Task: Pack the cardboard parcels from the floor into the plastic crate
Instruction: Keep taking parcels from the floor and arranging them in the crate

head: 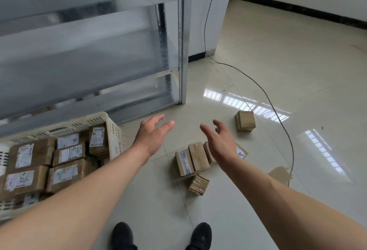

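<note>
Two black shoes are seen lowest. Nothing is held by the left hand or right hand, fingers spread, above brown cardboard parcels lying on the floor beside the filled white plastic crate.

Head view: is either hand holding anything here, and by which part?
Nothing is held. The left hand and right hand are both open above the brown cardboard parcels on the floor.

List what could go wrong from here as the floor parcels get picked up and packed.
1. The black cable loops across the floor beside the lone parcel; stepping toward it may snag a foot.
2. The crate already looks nearly full, so added parcels may sit above its rim and slide off.
3. Both hands, left hand and right hand, are open above the clustered parcels; grabbing several together may drop one.
</note>
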The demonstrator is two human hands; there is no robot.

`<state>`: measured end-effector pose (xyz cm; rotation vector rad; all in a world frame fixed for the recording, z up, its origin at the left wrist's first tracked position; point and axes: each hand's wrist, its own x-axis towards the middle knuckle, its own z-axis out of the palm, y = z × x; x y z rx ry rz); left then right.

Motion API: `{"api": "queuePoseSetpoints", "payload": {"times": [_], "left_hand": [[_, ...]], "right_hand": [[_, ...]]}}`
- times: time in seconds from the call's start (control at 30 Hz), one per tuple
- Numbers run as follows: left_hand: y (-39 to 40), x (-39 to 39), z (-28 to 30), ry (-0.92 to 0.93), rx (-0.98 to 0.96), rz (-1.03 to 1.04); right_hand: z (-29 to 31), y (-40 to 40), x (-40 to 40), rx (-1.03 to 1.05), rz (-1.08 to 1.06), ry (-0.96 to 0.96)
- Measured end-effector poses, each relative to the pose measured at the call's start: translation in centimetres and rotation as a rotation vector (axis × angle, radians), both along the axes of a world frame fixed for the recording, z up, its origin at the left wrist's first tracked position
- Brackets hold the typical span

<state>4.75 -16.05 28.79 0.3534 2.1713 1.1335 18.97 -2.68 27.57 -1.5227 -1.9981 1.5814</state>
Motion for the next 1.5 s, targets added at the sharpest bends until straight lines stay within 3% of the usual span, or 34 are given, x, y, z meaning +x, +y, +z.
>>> {"api": "queuePoseSetpoints", "payload": {"times": [0.27,0.67,0.93,1.5], "left_hand": [[5.9,0.6,-1.9,-0.03,-0.028,-0.036],[14.2,-4.2,-10.3,-0.14,-0.112,-0.172],[18.3,-5.2,-20.5,-0.18,-0.21,-0.272],[23.2,-1.7,-50.0,-0.215,-0.46,-0.471]], "right_hand": [[-2.2,4.6,1.2,-0.05,-0.084,-0.033],[-9.5,10.3,-1.2,-0.187,-0.265,-0.161],[-19.9,11.7,-2.3,-0.282,-0.333,-0.205],[-50.0,8.8,1.0,-0.658,-0.586,-0.326]]}}
